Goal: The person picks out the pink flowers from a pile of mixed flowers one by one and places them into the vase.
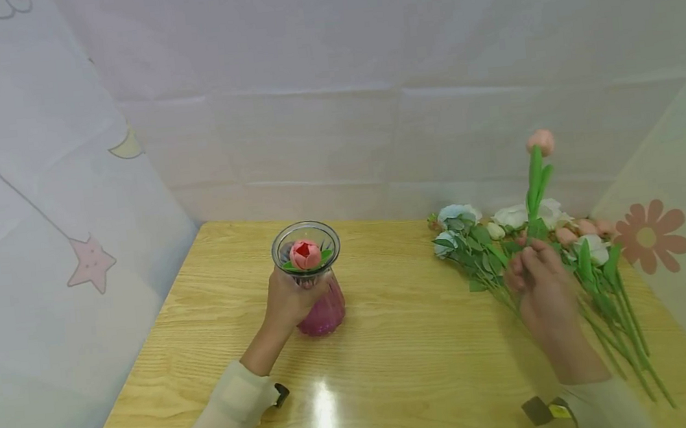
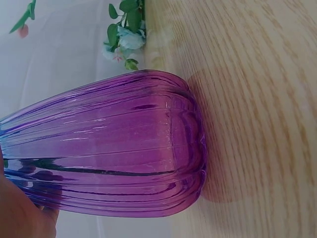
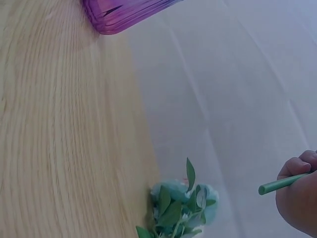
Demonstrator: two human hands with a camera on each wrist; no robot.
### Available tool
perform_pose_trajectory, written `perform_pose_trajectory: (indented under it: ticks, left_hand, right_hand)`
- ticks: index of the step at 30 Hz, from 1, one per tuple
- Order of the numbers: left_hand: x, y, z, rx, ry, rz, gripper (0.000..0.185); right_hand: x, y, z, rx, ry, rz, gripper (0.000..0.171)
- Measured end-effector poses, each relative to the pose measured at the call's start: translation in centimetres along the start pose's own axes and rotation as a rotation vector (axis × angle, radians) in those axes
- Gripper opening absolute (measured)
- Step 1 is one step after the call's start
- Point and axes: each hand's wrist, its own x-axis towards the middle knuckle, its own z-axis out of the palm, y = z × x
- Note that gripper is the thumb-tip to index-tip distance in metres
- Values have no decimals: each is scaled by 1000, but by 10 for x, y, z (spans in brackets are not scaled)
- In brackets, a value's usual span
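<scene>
A ribbed purple glass vase (image 1: 326, 309) stands upright on the wooden table, and my left hand (image 1: 287, 300) grips it around the neck. Inside its mouth sits a pink tulip (image 1: 305, 255); the left wrist view shows a dark stem through the vase's glass (image 2: 114, 134). Over on the right, my right hand (image 1: 542, 288) holds a paler pink tulip (image 1: 540, 142) upright by its stem, bloom above the fingers. In the right wrist view, the cut end of the green stem (image 3: 277, 185) pokes out of the right hand (image 3: 297, 201).
Beneath and around the right hand lie several artificial flowers: blue blooms (image 1: 458, 215), white roses (image 1: 594, 249) and pink tulips, stems (image 1: 630, 338) toward the table's front. A pale printed cloth (image 1: 335, 132) hangs behind the table (image 1: 408, 373) and along its sides.
</scene>
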Motion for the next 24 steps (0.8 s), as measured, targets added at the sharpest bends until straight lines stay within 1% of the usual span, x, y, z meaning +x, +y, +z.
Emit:
perform_pose_trajectory:
  ticks: [4, 8, 16, 24]
  left_hand:
    - [0, 0, 0, -2, -1, 1, 67]
    - [0, 0, 0, -8, -1, 0, 67]
    - [-1, 1, 0, -16, -2, -12, 68]
    - [-1, 2, -1, -26, -12, -28, 67]
  right_hand:
    - [3, 4, 8, -12, -10, 0, 17]
    - [6, 6, 16, -56, -18, 7, 17]
    - [12, 13, 37, -69, -10, 17, 16]
    - [16, 21, 52, -61, -48, 35, 13]
